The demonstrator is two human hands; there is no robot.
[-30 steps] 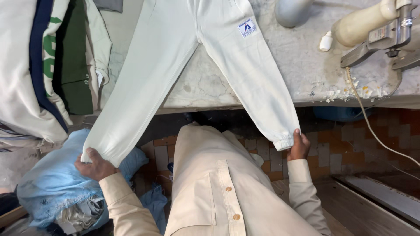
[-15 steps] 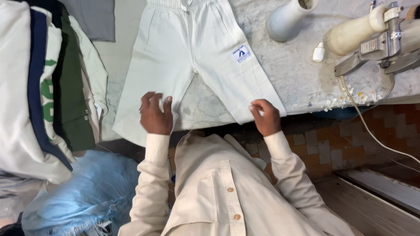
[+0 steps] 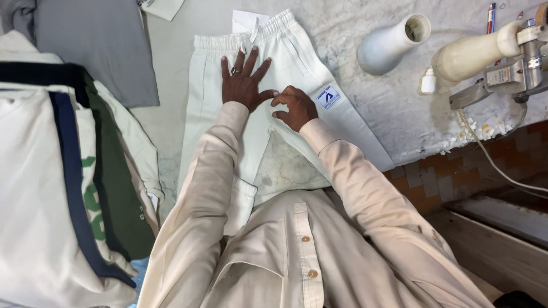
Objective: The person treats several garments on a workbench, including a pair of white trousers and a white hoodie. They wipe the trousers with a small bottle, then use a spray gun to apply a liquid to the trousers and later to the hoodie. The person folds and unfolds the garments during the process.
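Mottled grey, the worktop [image 3: 365, 108] carries a pair of white trousers [image 3: 211, 108] spread flat, waistband away from me. My left hand [image 3: 242, 82] lies open on them, fingers fanned, palm pressing just below the waistband. My right hand [image 3: 294, 107] rests beside it with fingers curled onto the cloth, thumbs nearly meeting. A white cone [image 3: 391, 45] lies to the right, and folded garments [image 3: 63, 188] are stacked on my left.
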